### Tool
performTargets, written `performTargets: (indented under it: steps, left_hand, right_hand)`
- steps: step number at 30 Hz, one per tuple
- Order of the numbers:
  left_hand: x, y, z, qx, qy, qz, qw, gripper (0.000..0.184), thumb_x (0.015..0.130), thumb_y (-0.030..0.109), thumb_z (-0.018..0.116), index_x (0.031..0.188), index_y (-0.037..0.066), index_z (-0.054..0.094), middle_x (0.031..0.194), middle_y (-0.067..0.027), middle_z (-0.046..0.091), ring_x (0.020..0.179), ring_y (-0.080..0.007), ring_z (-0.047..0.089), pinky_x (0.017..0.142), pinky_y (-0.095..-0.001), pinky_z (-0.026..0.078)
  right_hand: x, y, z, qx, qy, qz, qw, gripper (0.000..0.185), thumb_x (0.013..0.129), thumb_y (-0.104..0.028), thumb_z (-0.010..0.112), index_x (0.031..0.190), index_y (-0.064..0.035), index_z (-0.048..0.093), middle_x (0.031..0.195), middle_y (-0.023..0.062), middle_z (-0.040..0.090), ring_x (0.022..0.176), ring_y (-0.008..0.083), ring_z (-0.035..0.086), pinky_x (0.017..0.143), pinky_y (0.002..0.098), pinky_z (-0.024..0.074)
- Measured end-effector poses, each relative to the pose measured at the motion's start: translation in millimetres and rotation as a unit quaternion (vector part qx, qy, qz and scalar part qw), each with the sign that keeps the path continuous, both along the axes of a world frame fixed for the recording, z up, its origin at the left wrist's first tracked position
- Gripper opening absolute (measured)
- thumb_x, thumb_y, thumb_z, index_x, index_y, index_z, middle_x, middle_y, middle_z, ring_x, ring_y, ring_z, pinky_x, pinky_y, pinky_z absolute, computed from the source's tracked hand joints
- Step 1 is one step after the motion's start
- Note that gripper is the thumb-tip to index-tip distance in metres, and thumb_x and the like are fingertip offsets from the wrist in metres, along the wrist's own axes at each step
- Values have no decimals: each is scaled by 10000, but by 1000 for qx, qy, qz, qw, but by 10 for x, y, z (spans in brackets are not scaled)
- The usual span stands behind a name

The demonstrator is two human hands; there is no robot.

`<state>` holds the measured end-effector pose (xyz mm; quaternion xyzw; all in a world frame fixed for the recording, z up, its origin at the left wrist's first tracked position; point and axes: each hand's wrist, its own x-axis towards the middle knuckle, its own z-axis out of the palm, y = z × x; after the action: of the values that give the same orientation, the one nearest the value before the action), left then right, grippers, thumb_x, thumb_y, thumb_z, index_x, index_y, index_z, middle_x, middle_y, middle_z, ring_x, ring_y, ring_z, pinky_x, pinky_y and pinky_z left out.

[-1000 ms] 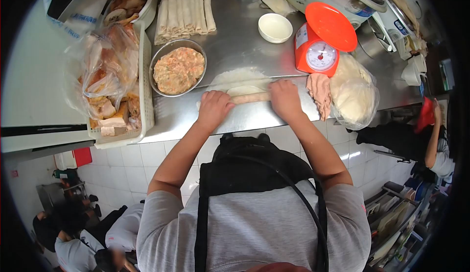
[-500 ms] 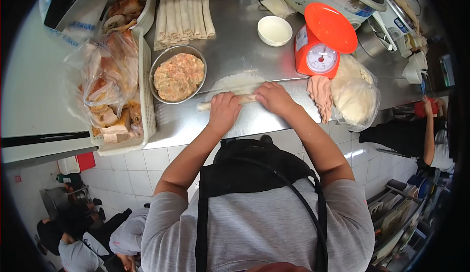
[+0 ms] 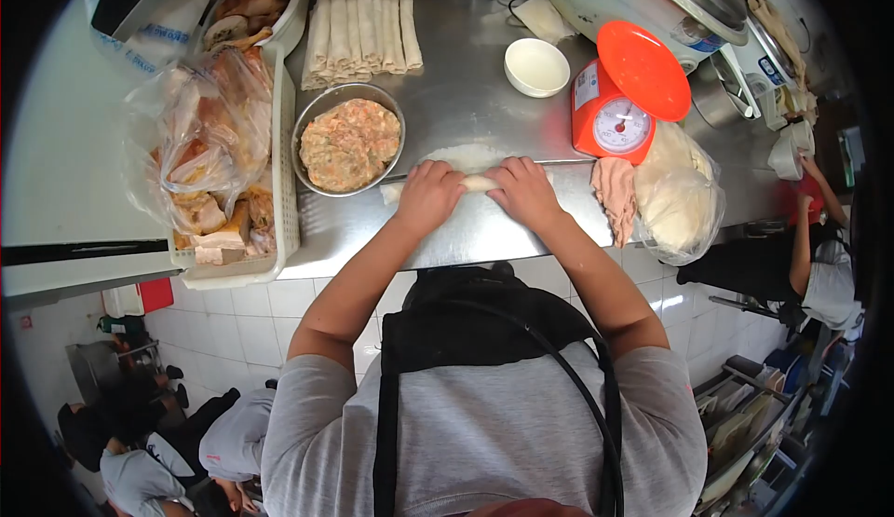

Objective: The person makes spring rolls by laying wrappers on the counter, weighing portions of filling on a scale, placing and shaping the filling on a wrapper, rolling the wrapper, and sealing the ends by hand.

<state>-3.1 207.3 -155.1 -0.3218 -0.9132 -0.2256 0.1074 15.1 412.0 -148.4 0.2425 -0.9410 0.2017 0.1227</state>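
A long, pale dough roll [image 3: 478, 183] lies crosswise near the front edge of the steel table. My left hand [image 3: 430, 195] is curled over its left part, and the left end sticks out beyond that hand. My right hand [image 3: 524, 191] grips it further right, fingers bent over the top. Behind the roll, a small patch of thin white wrapper [image 3: 464, 156] lies flat on the metal. Just left of my left hand stands a steel bowl [image 3: 401, 143] of pinkish minced filling [image 3: 349, 144]. Finished pale rolls [image 3: 361, 28] are stacked behind the bowl.
A white basket [image 3: 288, 172] of bagged meat stands left. To the right are an orange scale [image 3: 622, 124], a pink cloth [image 3: 614, 198] and bagged dough [image 3: 678, 196]. A white bowl [image 3: 537, 67] sits behind. Another person [image 3: 826, 275] works at far right.
Less of the flat wrapper shows behind the roll, and a bit of the roll now shows past my right hand. The whole view has shifted slightly.
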Motion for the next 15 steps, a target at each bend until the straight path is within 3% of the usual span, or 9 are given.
performTargets:
  steps: [6,15]
  left_hand:
    - [91,180,19,16,63,16,998,349,679,189,664,1005,117,560,903,-26,520,894,-219,490,770,-370,357]
    - [160,143,-22,21,-5,10,1000,304,670,154,665,963,115,594,927,-36,527,917,-234,485,777,-378,362]
  right_hand:
    - [-101,22,14,10,-69,1,998,270,718,-236,654,967,-161,583,920,37,517,896,239,500,763,380,411]
    - [84,-37,95,13,-155,-26,987,261,769,-228,609,1014,-143,589,964,82,530,937,278,502,798,406,408]
